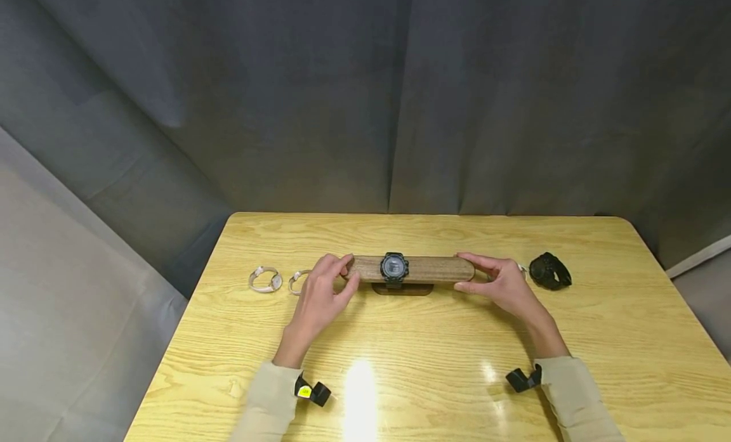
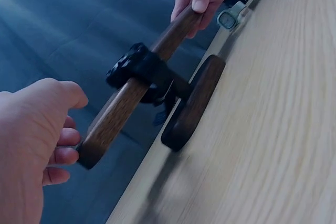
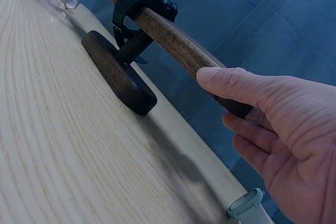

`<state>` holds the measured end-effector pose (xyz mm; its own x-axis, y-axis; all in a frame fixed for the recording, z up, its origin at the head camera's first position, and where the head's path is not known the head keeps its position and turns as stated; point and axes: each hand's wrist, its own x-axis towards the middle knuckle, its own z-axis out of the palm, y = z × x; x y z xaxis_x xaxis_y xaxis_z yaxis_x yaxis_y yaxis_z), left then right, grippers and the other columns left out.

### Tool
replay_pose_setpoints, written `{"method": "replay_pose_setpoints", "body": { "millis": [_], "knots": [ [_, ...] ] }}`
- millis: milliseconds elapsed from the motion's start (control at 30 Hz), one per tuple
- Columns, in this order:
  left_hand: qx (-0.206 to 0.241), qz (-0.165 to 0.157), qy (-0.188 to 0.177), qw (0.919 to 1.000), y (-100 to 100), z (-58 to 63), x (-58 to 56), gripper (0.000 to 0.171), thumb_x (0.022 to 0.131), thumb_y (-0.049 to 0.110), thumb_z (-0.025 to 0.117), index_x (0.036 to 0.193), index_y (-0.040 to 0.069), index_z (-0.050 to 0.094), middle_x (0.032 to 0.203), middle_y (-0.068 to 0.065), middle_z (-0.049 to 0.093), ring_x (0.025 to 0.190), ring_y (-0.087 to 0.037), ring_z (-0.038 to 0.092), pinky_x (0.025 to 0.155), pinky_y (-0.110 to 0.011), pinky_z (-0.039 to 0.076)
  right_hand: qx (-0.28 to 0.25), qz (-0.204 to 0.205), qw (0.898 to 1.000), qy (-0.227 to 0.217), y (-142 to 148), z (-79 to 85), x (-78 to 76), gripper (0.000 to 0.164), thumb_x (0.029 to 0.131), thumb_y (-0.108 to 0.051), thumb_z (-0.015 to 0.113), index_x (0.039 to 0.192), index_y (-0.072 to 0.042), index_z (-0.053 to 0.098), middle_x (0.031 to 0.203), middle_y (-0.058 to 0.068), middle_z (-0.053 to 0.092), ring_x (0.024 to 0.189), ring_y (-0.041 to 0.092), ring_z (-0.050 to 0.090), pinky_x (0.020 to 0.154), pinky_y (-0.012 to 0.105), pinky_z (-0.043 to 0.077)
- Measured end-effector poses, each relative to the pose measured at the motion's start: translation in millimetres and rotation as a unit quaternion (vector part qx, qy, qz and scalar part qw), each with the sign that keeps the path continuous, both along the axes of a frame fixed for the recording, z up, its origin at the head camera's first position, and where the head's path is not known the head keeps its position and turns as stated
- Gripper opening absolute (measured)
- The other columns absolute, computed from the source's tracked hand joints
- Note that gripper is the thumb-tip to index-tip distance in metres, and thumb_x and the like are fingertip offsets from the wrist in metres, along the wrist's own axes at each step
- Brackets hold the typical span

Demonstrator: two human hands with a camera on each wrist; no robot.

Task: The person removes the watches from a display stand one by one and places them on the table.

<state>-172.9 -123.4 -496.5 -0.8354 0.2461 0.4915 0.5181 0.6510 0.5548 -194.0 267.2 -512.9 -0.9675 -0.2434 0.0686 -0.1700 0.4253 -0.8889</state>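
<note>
A dark wooden watch stand has a long horizontal bar [image 1: 436, 269] above a rounded base [image 2: 194, 103] on the table. Around the bar, left of its middle, is strapped a black digital watch [image 1: 394, 267]. My right hand [image 1: 508, 286] pinches the bar's right end, thumb on the near side and fingers behind and below. At the other end is my left hand [image 1: 318, 296]; in the left wrist view its thumb stands off the bar, while its fingertips [image 2: 67, 156] are at the bar's end. The watch's buckle and strap tail [image 3: 126, 40] hang under the bar.
Two light-strapped watches lie to the left, one in the open [image 1: 266, 280] and another [image 1: 296, 281] partly behind my left hand. Right of the stand are a black watch [image 1: 549, 271] and a pale green watch [image 3: 247, 204]. A grey curtain [image 1: 320, 112] hangs behind the table.
</note>
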Motion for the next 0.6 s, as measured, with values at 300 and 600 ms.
{"method": "replay_pose_setpoints", "body": {
  "millis": [300,600],
  "knots": [
    [-0.027,-0.013,0.034,0.9990,14,-2.4,2.5,0.041,0.094,0.024,0.079,0.128,0.001,0.072,0.095,-0.005,0.067,0.086,-0.025,0.062,0.071,-0.030,0.051,-0.006,0.010,1.000,0.009,1,-3.2,-0.5,0.063,0.085,-0.028,0.089,0.143,-0.019,0.066,0.147,0.008,0.062,0.142,0.032,0.051,0.107,0.043,0.052],
    [-0.059,0.008,0.045,0.9972,33,-1.5,2.7,0.056,0.087,0.041,0.084,0.129,0.006,0.071,0.096,0.002,0.065,0.093,-0.016,0.057,0.083,-0.035,0.050,-0.015,0.012,1.000,0.011,0,-1.7,0.0,0.063,0.085,-0.026,0.089,0.143,-0.019,0.066,0.146,0.008,0.062,0.141,0.033,0.052,0.106,0.044,0.053]
  ]
}}
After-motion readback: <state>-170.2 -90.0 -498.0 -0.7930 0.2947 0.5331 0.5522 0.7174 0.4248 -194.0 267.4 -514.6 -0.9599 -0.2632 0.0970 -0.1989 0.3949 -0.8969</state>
